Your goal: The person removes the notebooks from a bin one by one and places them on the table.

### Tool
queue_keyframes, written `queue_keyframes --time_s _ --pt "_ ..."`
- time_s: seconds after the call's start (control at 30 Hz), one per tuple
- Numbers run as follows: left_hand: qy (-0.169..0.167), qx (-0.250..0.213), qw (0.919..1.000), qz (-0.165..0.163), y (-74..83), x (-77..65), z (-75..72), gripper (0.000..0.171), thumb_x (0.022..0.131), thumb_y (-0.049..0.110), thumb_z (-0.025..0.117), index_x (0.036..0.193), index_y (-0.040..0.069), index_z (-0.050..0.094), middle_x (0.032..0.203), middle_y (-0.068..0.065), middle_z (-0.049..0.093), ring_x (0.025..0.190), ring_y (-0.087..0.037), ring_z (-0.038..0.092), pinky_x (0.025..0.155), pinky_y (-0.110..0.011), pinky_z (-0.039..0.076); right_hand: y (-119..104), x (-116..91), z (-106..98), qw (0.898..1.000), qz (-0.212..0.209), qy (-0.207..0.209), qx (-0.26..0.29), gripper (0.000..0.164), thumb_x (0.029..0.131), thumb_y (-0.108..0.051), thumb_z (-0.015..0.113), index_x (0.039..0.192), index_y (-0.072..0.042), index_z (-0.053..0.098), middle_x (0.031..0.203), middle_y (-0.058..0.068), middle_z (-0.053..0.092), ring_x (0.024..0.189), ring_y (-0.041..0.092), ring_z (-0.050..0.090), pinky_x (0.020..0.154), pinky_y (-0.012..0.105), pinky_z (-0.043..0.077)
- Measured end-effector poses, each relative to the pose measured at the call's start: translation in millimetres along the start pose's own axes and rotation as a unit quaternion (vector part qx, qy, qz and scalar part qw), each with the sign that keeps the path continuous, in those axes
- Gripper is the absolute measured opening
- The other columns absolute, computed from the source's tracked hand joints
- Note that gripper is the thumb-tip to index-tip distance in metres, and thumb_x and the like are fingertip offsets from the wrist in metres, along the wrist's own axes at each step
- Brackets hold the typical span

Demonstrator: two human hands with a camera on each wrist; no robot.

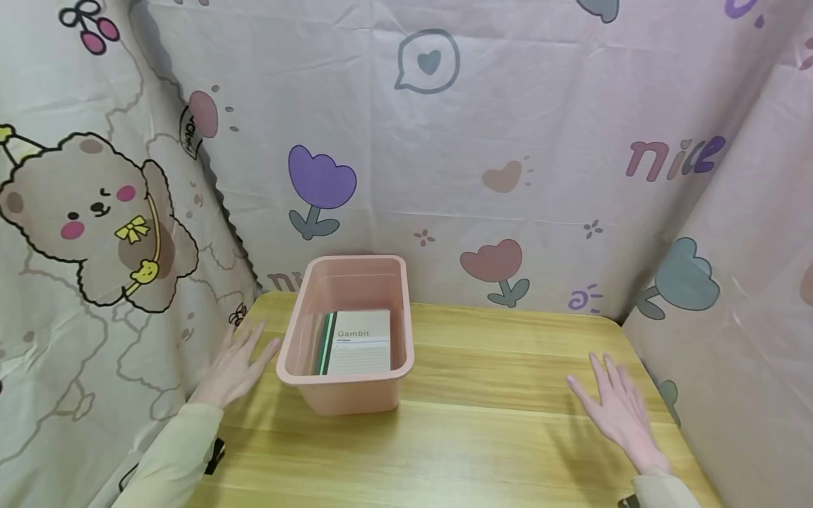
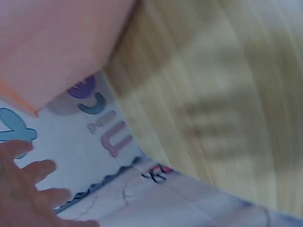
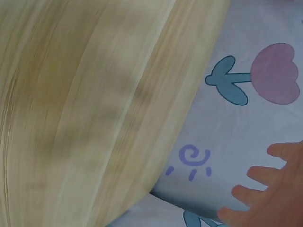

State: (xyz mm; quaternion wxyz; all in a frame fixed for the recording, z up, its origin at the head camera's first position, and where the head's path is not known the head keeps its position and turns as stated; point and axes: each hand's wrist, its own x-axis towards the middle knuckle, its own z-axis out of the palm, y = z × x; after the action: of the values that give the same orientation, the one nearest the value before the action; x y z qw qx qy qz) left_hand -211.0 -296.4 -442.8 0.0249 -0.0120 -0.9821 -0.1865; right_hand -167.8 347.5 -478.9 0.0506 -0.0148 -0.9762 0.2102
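A pink plastic bin [image 1: 356, 396] stands on the wooden table, left of the middle in the head view. Inside it lies a pale notebook [image 1: 360, 346] with "Gambit" on its cover, and green and dark edges show along its left side. My left hand [image 1: 231, 367] is just left of the bin, fingers spread and holding nothing. In the left wrist view the bin's wall [image 2: 52, 42] fills the upper left, above the fingers. Over the table's right side, far from the bin, my right hand [image 1: 612, 406] has its fingers spread, with nothing in it.
The wooden table [image 1: 495, 444] has a light grain and rounded back corners. Printed curtains hang close behind it and on both sides, with a bear [image 1: 95, 219] on the left one. Hand shadows fall on the tabletop.
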Motion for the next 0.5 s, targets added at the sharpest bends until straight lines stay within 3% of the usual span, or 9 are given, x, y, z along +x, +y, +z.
queue_keyframes --time_s 0.17,0.33,0.43,0.5 --pt "-0.061 -0.103 0.9927 -0.008 13.0 8.9 -6.9 0.086 0.104 0.06 0.026 0.158 -0.005 0.013 0.16 -0.036 0.022 0.145 -0.06 0.021 0.116 -0.076 0.02 -2.1 3.1 -0.1 0.998 0.005 -0.017 0.065 0.083 0.104 -0.054 0.036 0.161 -0.001 0.006 0.161 0.039 0.005 0.143 0.065 0.011 0.112 0.081 0.01" --pt "-0.083 -0.185 0.9793 -0.007 26.0 16.4 -13.7 0.082 0.105 0.051 0.038 0.151 -0.015 0.026 0.15 -0.039 0.039 0.138 -0.053 0.042 0.113 -0.063 0.042 -5.4 5.1 1.1 0.995 0.003 -0.027 0.1 0.083 0.105 -0.053 0.035 0.16 0.002 0.006 0.161 0.04 0.008 0.145 0.062 0.012 0.114 0.079 0.013" --pt "-0.099 -0.243 0.9647 -0.017 31.5 21.2 -16.0 0.075 0.105 0.042 0.045 0.147 -0.018 0.032 0.145 -0.039 0.045 0.132 -0.049 0.052 0.106 -0.051 0.054 -7.8 5.9 2.0 0.994 -0.002 -0.028 0.108 0.082 0.105 -0.052 0.036 0.16 0.003 0.008 0.161 0.04 0.01 0.145 0.062 0.013 0.114 0.078 0.014" --pt "-0.111 -0.29 0.9501 -0.028 33.9 24.2 -16.7 0.07 0.104 0.035 0.05 0.145 -0.02 0.034 0.142 -0.039 0.049 0.126 -0.045 0.059 0.098 -0.041 0.06 -9.6 6.2 2.6 0.994 -0.005 -0.026 0.109 0.082 0.105 -0.051 0.037 0.159 0.004 0.01 0.16 0.04 0.011 0.144 0.062 0.015 0.115 0.078 0.015"
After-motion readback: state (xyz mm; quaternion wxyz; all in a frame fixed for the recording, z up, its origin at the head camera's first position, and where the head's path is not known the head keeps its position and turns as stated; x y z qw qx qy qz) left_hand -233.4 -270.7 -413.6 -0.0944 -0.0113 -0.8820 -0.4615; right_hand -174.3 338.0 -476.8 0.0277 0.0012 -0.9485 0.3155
